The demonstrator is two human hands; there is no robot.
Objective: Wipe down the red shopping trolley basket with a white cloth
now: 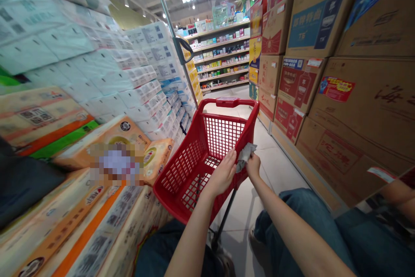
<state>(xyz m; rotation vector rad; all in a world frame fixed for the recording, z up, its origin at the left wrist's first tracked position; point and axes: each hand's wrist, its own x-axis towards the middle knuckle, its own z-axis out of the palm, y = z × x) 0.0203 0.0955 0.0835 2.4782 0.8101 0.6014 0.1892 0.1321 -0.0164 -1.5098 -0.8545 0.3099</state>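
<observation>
A red plastic shopping basket (181, 177) with perforated walls stands in front of me, its handle raised at the far end. My left hand (223, 172) reaches over the basket and lies against its right wall, fingers stretched out and holding nothing. On the outer side of that same wall, my right hand (253, 165) is closed around a crumpled grey cloth (245, 156). The cloth touches the basket's side near the rim. Inside the basket only its own latticed bottom and walls show.
Tissue packs (97, 69) are stacked high on the left, with orange packs (158, 160) nearer. Cardboard cartons (366, 87) line the right. A metal pole (167, 13) with a black hook rises behind the basket. Product shelves (223, 54) stand beyond the tiled floor (269, 173).
</observation>
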